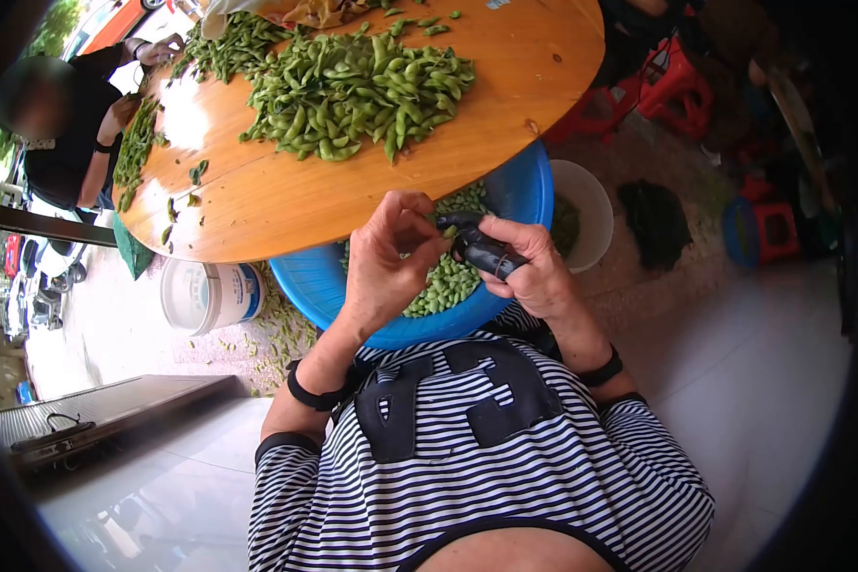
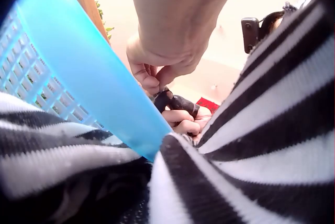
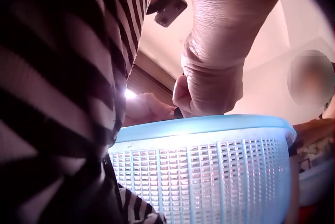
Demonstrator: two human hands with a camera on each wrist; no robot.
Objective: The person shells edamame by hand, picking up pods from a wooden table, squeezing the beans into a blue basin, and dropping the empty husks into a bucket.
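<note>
Over the blue basket my two hands meet, fingertips together. A small green soybean pod shows between them. My left hand pinches it with thumb and forefinger. Black covers wrap the thumb and forefinger of my right hand, which pinches the pod from the other side. Shelled green beans lie in the basket below. In the left wrist view the black-covered fingertips touch the left fingers. The basket rim hides the right fingertips in the right wrist view.
A large heap of soybean pods covers part of the wooden table. Across it, a person handles more pods. White buckets stand either side of the basket. Empty-looking husks litter the floor. Red stools stand at right.
</note>
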